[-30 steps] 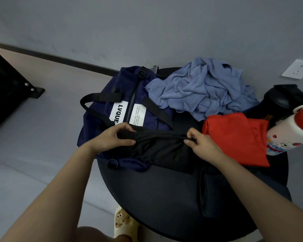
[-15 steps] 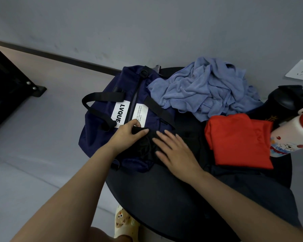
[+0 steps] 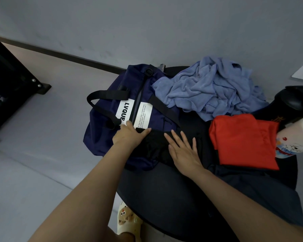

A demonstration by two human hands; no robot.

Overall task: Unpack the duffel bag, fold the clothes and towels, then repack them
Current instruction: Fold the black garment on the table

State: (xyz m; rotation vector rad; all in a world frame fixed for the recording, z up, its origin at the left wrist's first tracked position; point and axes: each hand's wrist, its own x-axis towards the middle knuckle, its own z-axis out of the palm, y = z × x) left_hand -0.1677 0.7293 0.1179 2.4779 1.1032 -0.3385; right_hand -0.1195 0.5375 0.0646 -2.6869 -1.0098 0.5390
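Observation:
A navy duffel bag [image 3: 101, 135] with white labels and black straps lies at the left edge of the round black table [image 3: 157, 199]. A black garment [image 3: 157, 145] rests partly on the bag's near end. My left hand [image 3: 129, 137] holds the garment's left end, thumb over its edge. Flat on the garment's middle lies my right hand [image 3: 184, 151], fingers spread. A crumpled blue towel [image 3: 210, 91] is heaped behind. To the right sits a folded red garment [image 3: 243, 142].
A white bottle with a red cap [image 3: 299, 138] and a black container [image 3: 294, 102] stand at the table's right edge. A dark garment [image 3: 255, 191] lies at the front right. Black furniture [image 3: 5, 81] stands on the floor at left. A slippered foot [image 3: 128, 222] is below the table.
My right hand let go of the black garment's right end, moved left and now lies flat on it. The garment is bunched shorter than before. My left hand has stayed at its left end.

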